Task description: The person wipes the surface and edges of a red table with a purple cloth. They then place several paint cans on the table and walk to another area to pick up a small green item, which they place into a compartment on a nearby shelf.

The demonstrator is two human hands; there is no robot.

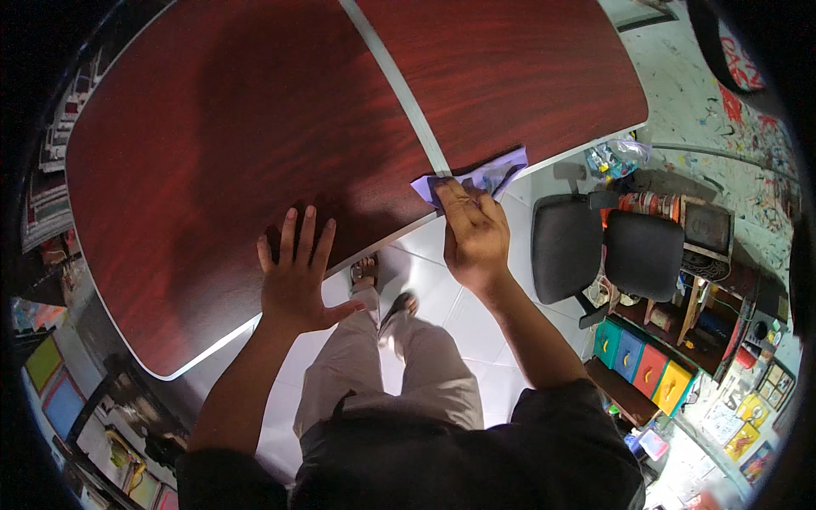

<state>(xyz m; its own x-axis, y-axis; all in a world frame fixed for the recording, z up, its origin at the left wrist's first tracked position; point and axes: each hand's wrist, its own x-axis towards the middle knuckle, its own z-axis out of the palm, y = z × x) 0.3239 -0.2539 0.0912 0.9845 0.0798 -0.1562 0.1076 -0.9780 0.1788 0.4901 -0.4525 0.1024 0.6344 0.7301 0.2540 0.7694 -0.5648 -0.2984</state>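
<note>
A dark red wood-grain table point(306, 127) with a pale metal edge spreads before me, and a pale grey strip point(398, 86) runs across its top. My right hand point(473, 226) grips a purple cloth point(503, 171) at the near edge, where the strip ends. Part of the cloth lies on the tabletop; the rest is bunched under my fingers. My left hand point(296, 271) rests at the near edge to the left, palm down, fingers spread, holding nothing.
Black office chair parts point(566, 248) stand to the right of the table. Beyond them are a wooden shelf and a unit of coloured drawers point(649, 370). A plastic bag point(615, 159) sits by the table's right edge. Framed items lean at the lower left.
</note>
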